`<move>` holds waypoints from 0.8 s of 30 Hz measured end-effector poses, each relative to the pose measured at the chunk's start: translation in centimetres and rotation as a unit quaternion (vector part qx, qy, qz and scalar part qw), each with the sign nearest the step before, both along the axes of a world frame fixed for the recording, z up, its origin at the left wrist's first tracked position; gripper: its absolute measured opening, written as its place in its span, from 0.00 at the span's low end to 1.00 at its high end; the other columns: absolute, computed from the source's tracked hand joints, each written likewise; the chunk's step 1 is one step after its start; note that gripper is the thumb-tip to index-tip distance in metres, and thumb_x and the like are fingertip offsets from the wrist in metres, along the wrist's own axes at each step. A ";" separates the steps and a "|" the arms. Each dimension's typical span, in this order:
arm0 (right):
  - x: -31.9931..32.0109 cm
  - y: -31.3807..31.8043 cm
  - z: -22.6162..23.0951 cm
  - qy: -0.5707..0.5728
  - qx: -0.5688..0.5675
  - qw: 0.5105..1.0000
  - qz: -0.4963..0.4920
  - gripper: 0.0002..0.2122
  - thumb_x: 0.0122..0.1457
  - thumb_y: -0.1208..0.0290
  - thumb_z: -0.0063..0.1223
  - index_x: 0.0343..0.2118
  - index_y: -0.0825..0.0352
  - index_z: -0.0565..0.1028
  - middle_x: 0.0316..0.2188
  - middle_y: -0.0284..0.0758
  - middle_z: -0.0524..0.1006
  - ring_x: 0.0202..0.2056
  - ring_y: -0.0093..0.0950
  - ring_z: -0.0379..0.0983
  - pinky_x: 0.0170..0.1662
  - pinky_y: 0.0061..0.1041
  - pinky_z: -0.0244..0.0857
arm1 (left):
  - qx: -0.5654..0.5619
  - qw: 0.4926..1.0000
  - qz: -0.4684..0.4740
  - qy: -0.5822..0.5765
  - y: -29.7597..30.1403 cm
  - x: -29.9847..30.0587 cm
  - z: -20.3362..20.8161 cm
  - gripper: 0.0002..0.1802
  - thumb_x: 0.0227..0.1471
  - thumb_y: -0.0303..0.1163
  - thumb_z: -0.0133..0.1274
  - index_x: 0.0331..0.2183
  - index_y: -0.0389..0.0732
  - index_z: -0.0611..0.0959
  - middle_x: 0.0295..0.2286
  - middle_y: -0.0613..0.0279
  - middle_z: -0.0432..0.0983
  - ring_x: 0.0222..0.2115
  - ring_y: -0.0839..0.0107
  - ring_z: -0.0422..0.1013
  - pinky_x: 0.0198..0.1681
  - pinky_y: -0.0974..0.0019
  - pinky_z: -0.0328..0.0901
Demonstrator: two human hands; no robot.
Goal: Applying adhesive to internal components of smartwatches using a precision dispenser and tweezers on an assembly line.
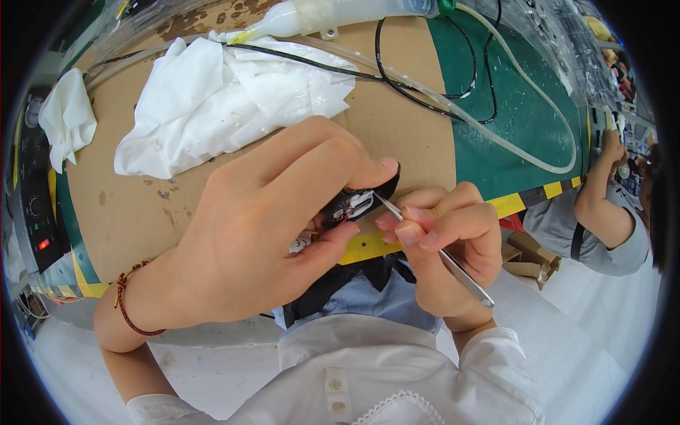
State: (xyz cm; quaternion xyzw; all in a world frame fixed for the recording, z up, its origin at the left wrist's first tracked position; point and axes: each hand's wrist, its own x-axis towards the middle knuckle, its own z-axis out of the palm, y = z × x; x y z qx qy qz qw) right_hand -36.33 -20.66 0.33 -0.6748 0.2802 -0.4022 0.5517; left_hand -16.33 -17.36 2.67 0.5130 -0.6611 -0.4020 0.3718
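My left hand (248,219) grips a small black plastic housing (386,185) between thumb and fingers, just above the table's near edge. Its open side shows white parts and thin red wires; most of the housing is hidden behind my fingers. In my right hand (457,244), metal tweezers (460,273) are pinched between thumb and fingertips, their tip touching or very near the inside of the housing. A piece with white, printed surface (301,243) shows under my left hand; I cannot tell whether it belongs to the housing.
Brown cardboard (113,205) covers a green mat (489,152). Crumpled white cloth (191,106) and a smaller cloth (69,120) lie beyond my hands. A dispensing syringe (283,20), clear hose (528,152) and black cable (319,65) cross behind. A control box (39,219) stands left; a co-worker (598,219) sits right.
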 end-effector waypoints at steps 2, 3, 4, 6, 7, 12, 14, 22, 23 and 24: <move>0.1 0.1 0.1 -0.020 0.013 0.999 -0.021 0.10 0.49 0.90 0.52 0.29 0.68 0.67 0.29 0.37 0.69 0.31 0.24 0.72 0.34 0.18 0.66 | -0.003 1.000 -0.006 -0.001 0.1 0.0 0.0 0.23 0.36 0.13 0.55 0.40 0.35 0.76 0.37 0.56 0.70 0.32 0.74 0.72 0.26 0.77 0.71; 0.0 0.1 0.1 -0.020 0.012 1.000 -0.021 0.10 0.49 0.90 0.52 0.29 0.68 0.67 0.29 0.37 0.69 0.31 0.24 0.72 0.34 0.18 0.66 | -0.003 1.000 -0.006 -0.001 0.1 0.0 0.1 0.23 0.36 0.13 0.55 0.40 0.35 0.76 0.37 0.56 0.70 0.33 0.74 0.71 0.26 0.77 0.71; -0.1 -0.1 -0.1 -0.007 0.000 1.000 -0.007 0.10 0.48 0.90 0.52 0.29 0.68 0.67 0.29 0.37 0.69 0.31 0.24 0.72 0.34 0.18 0.66 | 0.001 1.000 -0.006 -0.001 0.1 0.0 0.1 0.23 0.36 0.13 0.55 0.40 0.35 0.76 0.37 0.57 0.70 0.33 0.74 0.71 0.26 0.77 0.70; -0.3 -0.3 -0.1 0.005 -0.011 1.000 0.007 0.11 0.48 0.90 0.52 0.29 0.68 0.67 0.29 0.37 0.69 0.31 0.24 0.72 0.35 0.18 0.66 | 0.005 1.000 -0.004 -0.001 0.0 0.1 0.0 0.24 0.36 0.12 0.55 0.40 0.35 0.76 0.37 0.57 0.70 0.33 0.74 0.72 0.26 0.77 0.71; -0.4 -0.3 0.0 0.002 -0.002 1.000 0.016 0.11 0.47 0.91 0.53 0.30 0.68 0.67 0.29 0.38 0.69 0.31 0.24 0.72 0.35 0.18 0.66 | 0.006 1.000 -0.004 -0.001 0.0 0.1 0.0 0.24 0.36 0.12 0.55 0.40 0.35 0.76 0.37 0.57 0.70 0.33 0.74 0.72 0.26 0.77 0.71; -0.3 -0.4 0.0 -0.004 -0.014 0.999 0.039 0.13 0.46 0.91 0.53 0.32 0.69 0.66 0.31 0.39 0.69 0.32 0.24 0.71 0.36 0.18 0.65 | 0.003 1.000 0.000 0.001 0.1 0.0 0.0 0.24 0.36 0.12 0.56 0.40 0.35 0.76 0.37 0.57 0.70 0.32 0.74 0.72 0.26 0.77 0.71; -0.3 -0.5 -0.1 0.000 -0.017 0.999 0.045 0.14 0.46 0.91 0.54 0.33 0.69 0.66 0.32 0.40 0.69 0.32 0.24 0.71 0.37 0.18 0.65 | 0.002 1.000 -0.002 0.002 0.1 0.0 0.0 0.24 0.35 0.12 0.56 0.40 0.35 0.76 0.37 0.57 0.70 0.32 0.74 0.72 0.26 0.77 0.71; -0.2 -0.5 0.2 -0.023 0.067 0.997 0.044 0.14 0.46 0.90 0.54 0.34 0.70 0.66 0.33 0.40 0.70 0.33 0.24 0.71 0.38 0.18 0.64 | -0.003 1.000 -0.005 0.000 0.1 -0.1 -0.1 0.24 0.35 0.12 0.56 0.40 0.36 0.76 0.36 0.58 0.70 0.32 0.74 0.72 0.26 0.77 0.70; -0.2 -0.6 0.3 -0.018 0.068 0.996 0.046 0.13 0.46 0.90 0.54 0.34 0.70 0.66 0.33 0.41 0.70 0.32 0.23 0.71 0.38 0.18 0.64 | -0.003 1.000 -0.005 0.000 0.1 -0.1 -0.1 0.24 0.35 0.12 0.56 0.40 0.36 0.76 0.36 0.58 0.70 0.32 0.74 0.72 0.26 0.77 0.70; -0.2 -0.5 0.3 -0.018 0.068 0.996 0.046 0.13 0.46 0.90 0.54 0.34 0.70 0.66 0.33 0.41 0.70 0.32 0.23 0.71 0.38 0.18 0.64 | -0.002 1.000 -0.004 0.005 0.1 -0.1 -0.1 0.24 0.35 0.12 0.56 0.40 0.36 0.76 0.36 0.58 0.70 0.31 0.74 0.72 0.26 0.77 0.70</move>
